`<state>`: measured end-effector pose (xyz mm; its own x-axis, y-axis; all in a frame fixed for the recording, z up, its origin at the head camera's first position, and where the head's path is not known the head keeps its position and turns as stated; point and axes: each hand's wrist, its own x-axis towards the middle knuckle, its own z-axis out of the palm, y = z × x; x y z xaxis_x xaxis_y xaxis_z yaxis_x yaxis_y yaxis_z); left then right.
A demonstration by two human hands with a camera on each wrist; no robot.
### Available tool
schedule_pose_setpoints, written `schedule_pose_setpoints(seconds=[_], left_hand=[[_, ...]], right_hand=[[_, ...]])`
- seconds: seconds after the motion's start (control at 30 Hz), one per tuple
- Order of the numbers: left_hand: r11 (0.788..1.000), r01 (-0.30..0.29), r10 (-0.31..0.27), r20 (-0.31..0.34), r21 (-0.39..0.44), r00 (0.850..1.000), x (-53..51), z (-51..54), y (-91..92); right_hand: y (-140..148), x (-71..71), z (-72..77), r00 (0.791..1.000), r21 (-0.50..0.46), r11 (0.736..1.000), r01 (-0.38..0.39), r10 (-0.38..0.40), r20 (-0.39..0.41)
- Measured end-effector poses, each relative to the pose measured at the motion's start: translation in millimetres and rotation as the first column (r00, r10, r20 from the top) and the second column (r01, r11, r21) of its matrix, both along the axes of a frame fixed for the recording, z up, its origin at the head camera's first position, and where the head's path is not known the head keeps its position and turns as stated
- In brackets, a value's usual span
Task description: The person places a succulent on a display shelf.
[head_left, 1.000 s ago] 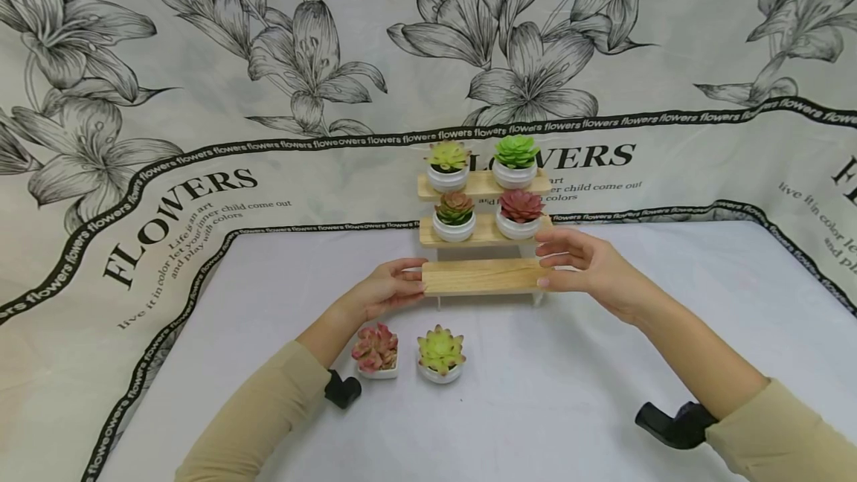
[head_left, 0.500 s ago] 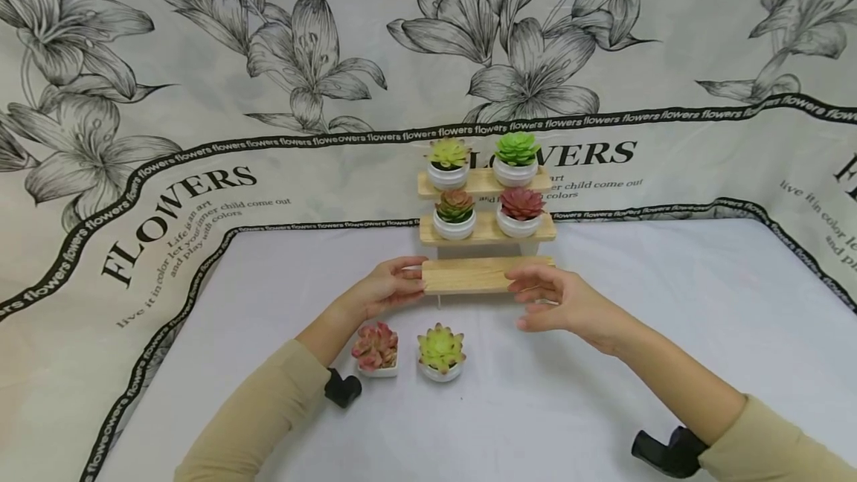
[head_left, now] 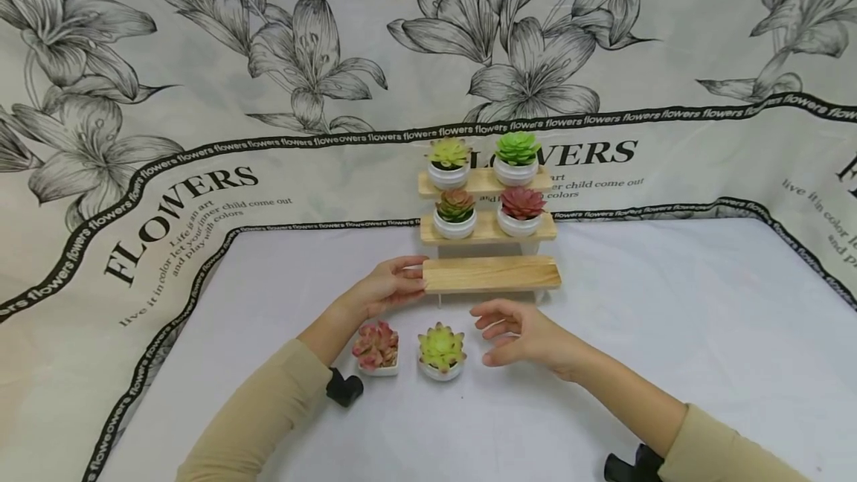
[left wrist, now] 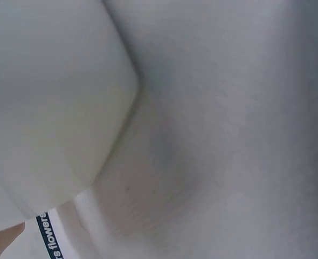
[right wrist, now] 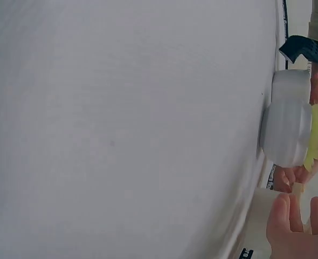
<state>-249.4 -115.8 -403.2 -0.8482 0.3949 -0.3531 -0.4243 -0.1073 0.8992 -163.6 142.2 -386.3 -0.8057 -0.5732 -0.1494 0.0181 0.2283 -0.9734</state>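
My left hand pinches the left end of the bottom board of a three-tier wooden plant stand. That bottom board is bare. My right hand is in the air just right of a yellow-green potted succulent, apart from it, fingers loosely bent and holding nothing. Left of that plant, a pink-red succulent in a square white pot stands near my left wrist. The right wrist view shows both white pots, the nearer one round, beyond my right fingers. A blurred white pot fills much of the left wrist view.
On the top board sit a yellow succulent and a bright green one. The middle board carries a green-brown succulent and a dark red one. A flower-printed cloth hangs behind the white tabletop.
My right hand has let go of the right end of the bottom board and moved down and left, close to the yellow-green succulent. My left hand stays at the board.
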Motion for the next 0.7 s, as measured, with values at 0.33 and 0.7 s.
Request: schedule_pose_setpoints(seconds=[0.33,0.7], left_hand=[[1.0,-0.011,0.011,-0.006,0.011,1.0,0.0,-2.0,0.5],[1.0,0.0,0.0,-0.016,-0.004,1.0,-0.6,-1.8,-0.6]], right_hand=[[-24,-2.2,-15.5,0.999,0.009,0.999,-0.032,0.032,-0.002],[-41,-4.5,-15.5,0.998,0.047,0.998,-0.032,0.034,-0.045]])
